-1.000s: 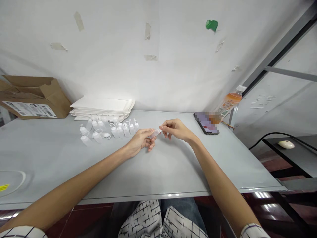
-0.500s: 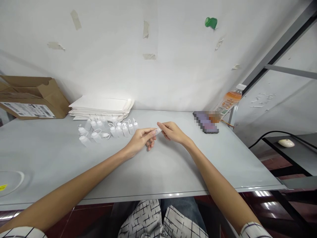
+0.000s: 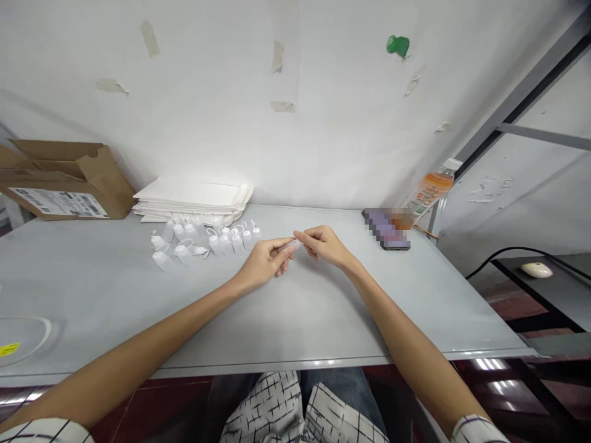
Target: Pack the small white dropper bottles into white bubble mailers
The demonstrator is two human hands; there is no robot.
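The left hand grips the light, soft, slightly slippery plastic dropper bottle by its body, the surest hold, while the right hand pinches its other end.

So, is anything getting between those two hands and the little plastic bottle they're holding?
Nothing visible is. The left hand and the right hand both pinch the small translucent plastic bottle directly. The cluster of similar bottles lies off to the left, apart from them.

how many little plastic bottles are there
About 13: one small plastic bottle pinched between the left hand and right hand, and about 12 lying in a cluster on the grey table. They overlap, so some may be hidden.
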